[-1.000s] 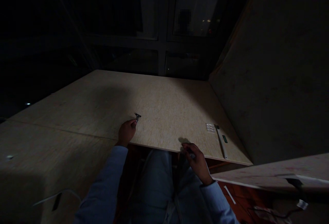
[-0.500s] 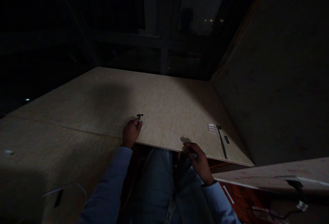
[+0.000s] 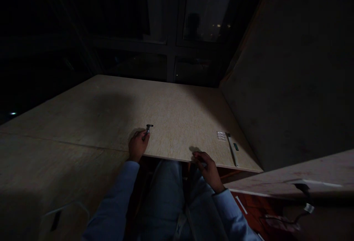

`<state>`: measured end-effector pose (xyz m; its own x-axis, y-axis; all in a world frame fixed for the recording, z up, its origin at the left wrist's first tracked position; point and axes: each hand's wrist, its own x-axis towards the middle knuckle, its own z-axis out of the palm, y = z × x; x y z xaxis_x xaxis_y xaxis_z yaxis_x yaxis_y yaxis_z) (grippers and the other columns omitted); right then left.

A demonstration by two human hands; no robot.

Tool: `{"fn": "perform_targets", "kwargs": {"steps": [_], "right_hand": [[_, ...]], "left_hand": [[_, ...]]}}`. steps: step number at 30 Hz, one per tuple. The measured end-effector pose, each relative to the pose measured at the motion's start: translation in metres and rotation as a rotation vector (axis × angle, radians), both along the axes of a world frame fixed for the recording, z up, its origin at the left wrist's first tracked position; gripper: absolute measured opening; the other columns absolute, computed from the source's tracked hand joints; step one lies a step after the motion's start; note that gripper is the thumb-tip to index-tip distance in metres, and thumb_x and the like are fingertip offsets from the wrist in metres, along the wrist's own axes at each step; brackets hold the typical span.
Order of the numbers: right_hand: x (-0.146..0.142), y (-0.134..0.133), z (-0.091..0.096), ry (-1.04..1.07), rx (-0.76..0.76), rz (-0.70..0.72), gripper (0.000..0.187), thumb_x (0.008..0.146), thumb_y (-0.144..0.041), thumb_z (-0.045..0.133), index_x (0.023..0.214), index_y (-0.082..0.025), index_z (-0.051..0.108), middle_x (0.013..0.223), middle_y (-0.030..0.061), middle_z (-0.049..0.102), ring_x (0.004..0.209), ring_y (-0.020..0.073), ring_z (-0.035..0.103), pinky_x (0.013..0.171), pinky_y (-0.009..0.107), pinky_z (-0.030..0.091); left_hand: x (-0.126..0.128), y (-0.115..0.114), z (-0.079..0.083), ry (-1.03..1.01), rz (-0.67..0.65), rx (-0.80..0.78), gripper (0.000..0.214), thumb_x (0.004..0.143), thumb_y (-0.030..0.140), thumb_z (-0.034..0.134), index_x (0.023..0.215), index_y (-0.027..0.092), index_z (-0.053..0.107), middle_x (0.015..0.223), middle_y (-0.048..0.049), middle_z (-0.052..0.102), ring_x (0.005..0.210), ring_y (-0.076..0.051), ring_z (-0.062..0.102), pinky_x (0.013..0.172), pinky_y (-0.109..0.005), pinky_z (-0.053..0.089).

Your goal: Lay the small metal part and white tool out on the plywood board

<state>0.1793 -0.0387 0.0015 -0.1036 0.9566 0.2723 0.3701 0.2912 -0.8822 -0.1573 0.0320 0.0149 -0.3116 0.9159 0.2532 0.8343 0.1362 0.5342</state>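
My left hand (image 3: 137, 145) rests on the near edge of a pale stone-patterned slab (image 3: 177, 112) and pinches a small dark metal tool (image 3: 148, 128) whose head stands just above the slab. My right hand (image 3: 207, 169) is at the slab's near edge, further right, with its fingers curled around a small object that I cannot make out. Both sleeves are light blue.
A white pen-like tool (image 3: 231, 149) and a small clear packet (image 3: 221, 136) lie near the slab's right front corner. A large board (image 3: 293, 78) leans upright on the right. Another slab (image 3: 55, 171) lies to the left, and a dark window (image 3: 171, 30) is behind.
The small tool in my left hand has tilted slightly between frames. The view has shifted a little; both hands stay at the slab's near edge.
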Motion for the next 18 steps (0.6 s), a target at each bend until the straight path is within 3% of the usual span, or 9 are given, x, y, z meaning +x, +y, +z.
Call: {"fn": "perform_targets", "kwargs": {"steps": [3, 9, 11, 14, 18], "right_hand": [[0.001, 0.002, 0.002, -0.009, 0.016, 0.021, 0.02, 0.091, -0.031, 0.059, 0.104, -0.021, 0.071, 0.101, 0.0098, 0.072, 0.095, 0.0235, 0.069, 0.085, 0.038, 0.057], [0.007, 0.001, 0.005, -0.075, 0.054, 0.114, 0.025, 0.089, -0.02, 0.058, 0.111, -0.02, 0.07, 0.106, 0.01, 0.07, 0.097, 0.0214, 0.068, 0.087, 0.036, 0.056], [0.01, -0.003, 0.007, -0.128, 0.057, 0.15, 0.027, 0.089, -0.018, 0.059, 0.114, -0.021, 0.069, 0.109, 0.0103, 0.07, 0.101, 0.0218, 0.067, 0.091, 0.038, 0.055], [0.02, -0.009, 0.013, -0.19, 0.055, 0.169, 0.032, 0.089, -0.016, 0.059, 0.119, -0.023, 0.068, 0.111, 0.0103, 0.069, 0.105, 0.0233, 0.066, 0.095, 0.041, 0.054], [0.052, -0.011, 0.024, -0.219, 0.074, 0.12, 0.036, 0.089, -0.013, 0.056, 0.121, -0.023, 0.067, 0.114, 0.0105, 0.069, 0.101, 0.0232, 0.067, 0.092, 0.041, 0.055]], "left_hand": [[-0.002, -0.002, -0.001, -0.025, 0.0, 0.028, 0.037, 0.088, 0.043, 0.053, 0.107, 0.017, 0.07, 0.103, -0.0118, 0.07, 0.094, -0.024, 0.066, 0.086, -0.032, 0.05], [-0.004, -0.007, 0.004, -0.036, 0.136, 0.114, 0.043, 0.082, 0.044, 0.055, 0.105, 0.011, 0.069, 0.086, -0.0112, 0.066, 0.083, -0.026, 0.063, 0.081, -0.037, 0.052], [0.003, -0.01, 0.006, -0.039, 0.116, 0.139, 0.042, 0.08, 0.042, 0.054, 0.104, 0.012, 0.069, 0.085, -0.0099, 0.066, 0.082, -0.026, 0.063, 0.08, -0.037, 0.051], [0.03, -0.017, 0.006, -0.07, 0.035, 0.166, 0.038, 0.082, 0.04, 0.053, 0.104, 0.014, 0.069, 0.086, -0.0088, 0.067, 0.08, -0.024, 0.063, 0.08, -0.036, 0.051], [0.09, -0.032, -0.003, -0.047, -0.135, 0.197, 0.031, 0.085, 0.031, 0.05, 0.104, 0.017, 0.07, 0.089, -0.0082, 0.069, 0.083, -0.023, 0.065, 0.08, -0.035, 0.051]]}}
